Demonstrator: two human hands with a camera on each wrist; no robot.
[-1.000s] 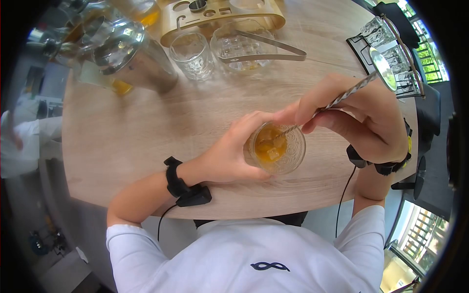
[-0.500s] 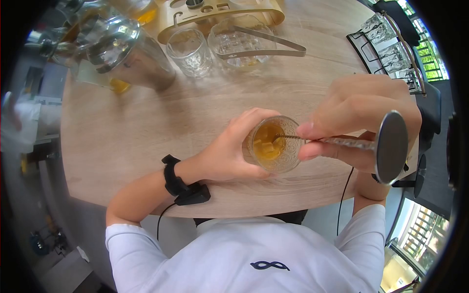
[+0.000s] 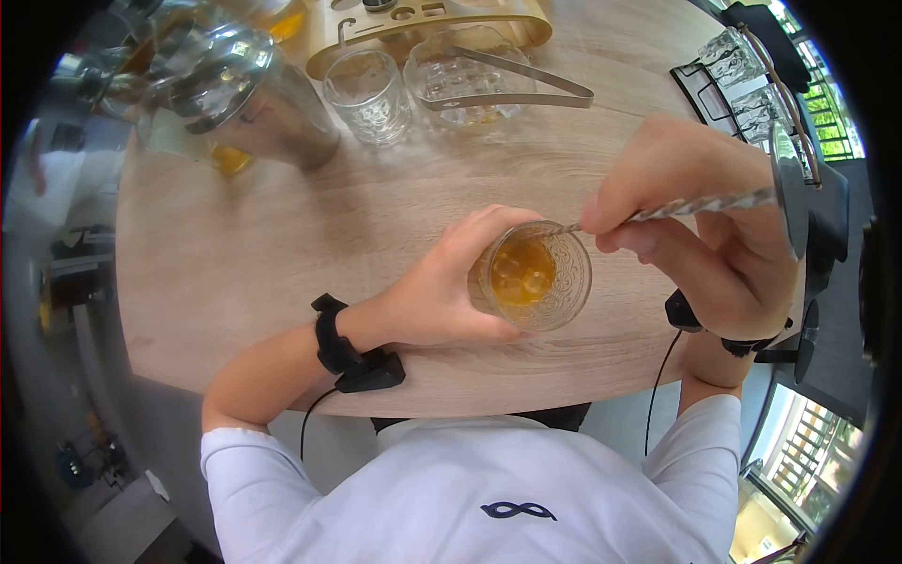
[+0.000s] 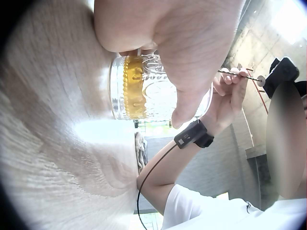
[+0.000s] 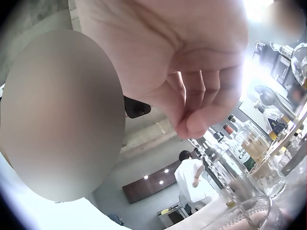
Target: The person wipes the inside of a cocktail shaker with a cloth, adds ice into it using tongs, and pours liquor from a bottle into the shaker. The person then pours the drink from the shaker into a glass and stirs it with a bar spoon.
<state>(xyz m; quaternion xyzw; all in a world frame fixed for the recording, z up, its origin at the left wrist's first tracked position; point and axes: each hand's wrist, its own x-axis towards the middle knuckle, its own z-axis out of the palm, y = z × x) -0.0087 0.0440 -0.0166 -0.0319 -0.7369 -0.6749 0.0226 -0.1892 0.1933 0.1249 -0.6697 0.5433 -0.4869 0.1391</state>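
Observation:
My left hand point(image 3: 451, 282) wraps round a patterned clear glass point(image 3: 568, 282) standing on the table, thumb on the near side. Amber drink point(image 3: 522, 271) and ice cubes fill its lower part. Between thumb and fingertips, my right hand point(image 3: 705, 226) pinches the twisted shaft of a bar spoon point(image 3: 700, 203), to the right of the glass. Its flat disc end point(image 3: 789, 193) points up and right, while the lower end slopes down over the rim into the glass. In the left wrist view the amber layer point(image 4: 135, 91) shows through the glass wall.
Metal tongs point(image 3: 526, 98) lie across a glass bowl point(image 3: 418, 70) of ice. Beside it stand another glass point(image 3: 366, 99), a metal shaker point(image 3: 282, 117) and a wooden stand point(image 3: 507, 23). A rack of glasses point(image 3: 752, 94) sits at far right; a person point(image 5: 189, 175) stands in the background.
My right hand has turned, swinging the spoon's disc end toward me and then back up to the right. The shaft has shifted to the glass's far side. My left hand keeps its hold.

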